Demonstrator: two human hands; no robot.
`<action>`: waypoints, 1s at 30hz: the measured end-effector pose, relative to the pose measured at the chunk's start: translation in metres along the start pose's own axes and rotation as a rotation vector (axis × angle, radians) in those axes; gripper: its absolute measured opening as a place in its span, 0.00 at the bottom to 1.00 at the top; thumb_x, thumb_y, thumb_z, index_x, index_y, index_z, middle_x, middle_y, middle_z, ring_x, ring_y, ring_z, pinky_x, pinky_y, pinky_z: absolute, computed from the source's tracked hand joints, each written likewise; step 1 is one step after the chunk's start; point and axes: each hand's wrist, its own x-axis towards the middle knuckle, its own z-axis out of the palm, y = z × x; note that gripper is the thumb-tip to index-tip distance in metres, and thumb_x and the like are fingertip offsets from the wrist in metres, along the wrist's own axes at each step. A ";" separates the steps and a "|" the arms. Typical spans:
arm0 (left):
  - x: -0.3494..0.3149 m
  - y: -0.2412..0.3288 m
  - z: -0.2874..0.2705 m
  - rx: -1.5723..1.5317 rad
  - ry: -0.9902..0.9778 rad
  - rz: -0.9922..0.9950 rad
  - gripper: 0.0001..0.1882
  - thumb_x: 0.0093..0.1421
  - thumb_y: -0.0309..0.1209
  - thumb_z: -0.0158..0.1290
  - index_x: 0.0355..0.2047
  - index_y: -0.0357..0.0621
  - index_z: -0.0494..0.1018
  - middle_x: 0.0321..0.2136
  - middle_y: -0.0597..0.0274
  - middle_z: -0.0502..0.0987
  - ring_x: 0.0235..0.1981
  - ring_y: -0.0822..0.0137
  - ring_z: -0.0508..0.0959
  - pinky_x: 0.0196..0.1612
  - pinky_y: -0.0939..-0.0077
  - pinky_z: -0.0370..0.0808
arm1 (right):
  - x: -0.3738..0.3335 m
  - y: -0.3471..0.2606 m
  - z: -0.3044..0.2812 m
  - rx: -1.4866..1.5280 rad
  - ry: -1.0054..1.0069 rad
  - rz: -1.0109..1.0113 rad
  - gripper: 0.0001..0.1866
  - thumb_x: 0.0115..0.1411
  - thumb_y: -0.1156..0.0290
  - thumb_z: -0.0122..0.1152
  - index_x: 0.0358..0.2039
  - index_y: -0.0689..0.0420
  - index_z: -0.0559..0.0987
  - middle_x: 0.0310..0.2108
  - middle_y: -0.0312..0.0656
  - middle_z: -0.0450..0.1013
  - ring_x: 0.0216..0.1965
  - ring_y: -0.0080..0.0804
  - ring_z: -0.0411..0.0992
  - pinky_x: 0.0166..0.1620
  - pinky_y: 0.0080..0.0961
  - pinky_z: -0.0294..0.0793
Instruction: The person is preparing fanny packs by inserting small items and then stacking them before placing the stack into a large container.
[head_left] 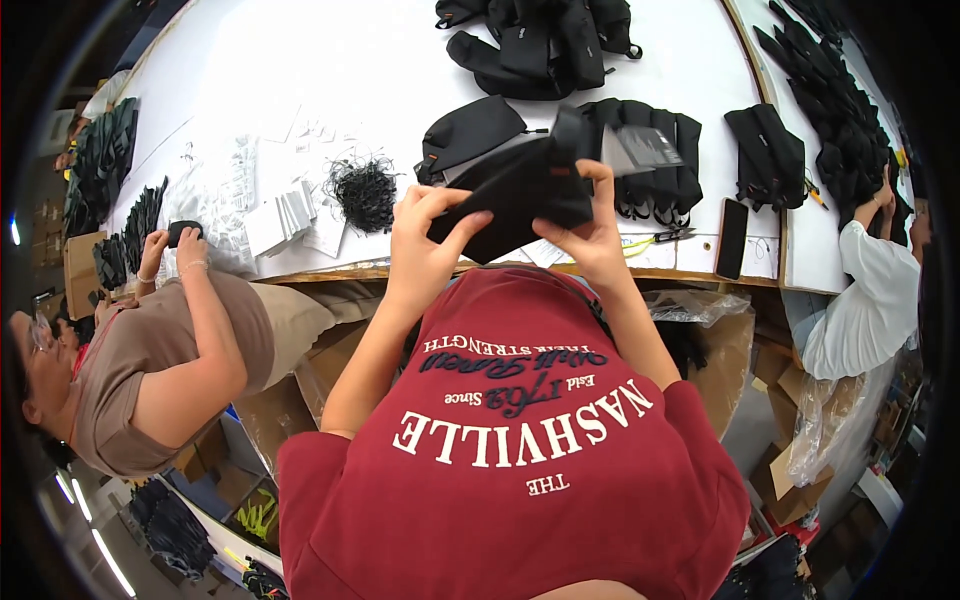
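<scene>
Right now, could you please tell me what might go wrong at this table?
The phone lies near the close edge of the white table, so an arm might knock it off. The snips-like tool lies to the right of the right hand, and could snag the black fabric piece if that is lowered there.
</scene>
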 end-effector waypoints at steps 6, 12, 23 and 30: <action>-0.012 -0.008 -0.011 -0.149 -0.149 0.066 0.08 0.49 0.23 0.59 0.32 0.38 0.76 0.27 0.58 0.76 0.31 0.62 0.74 0.38 0.73 0.69 | -0.016 -0.007 -0.018 0.209 -0.253 0.367 0.37 0.55 0.61 0.62 0.60 0.52 0.53 0.53 0.50 0.65 0.54 0.34 0.65 0.58 0.31 0.61; -0.014 0.010 -0.021 -0.120 -0.573 0.132 0.09 0.54 0.27 0.56 0.36 0.40 0.73 0.28 0.53 0.76 0.30 0.54 0.75 0.36 0.67 0.71 | 0.008 0.012 -0.046 1.156 -0.102 0.465 0.55 0.53 0.29 0.44 0.65 0.63 0.48 0.64 0.65 0.44 0.66 0.54 0.47 0.67 0.43 0.46; -0.008 0.037 -0.034 -0.025 -0.789 0.087 0.09 0.57 0.30 0.53 0.37 0.42 0.70 0.25 0.51 0.74 0.30 0.51 0.74 0.35 0.63 0.69 | 0.027 -0.055 -0.071 0.715 -0.032 0.062 0.22 0.64 0.68 0.46 0.57 0.63 0.62 0.30 0.40 0.68 0.34 0.28 0.69 0.44 0.25 0.73; -0.008 0.036 -0.039 -0.091 -0.813 -0.053 0.08 0.56 0.27 0.53 0.36 0.38 0.71 0.28 0.54 0.76 0.33 0.54 0.75 0.38 0.68 0.70 | 0.006 -0.090 -0.060 0.320 0.120 -0.054 0.32 0.69 0.50 0.30 0.59 0.65 0.61 0.37 0.49 0.75 0.33 0.32 0.73 0.42 0.27 0.71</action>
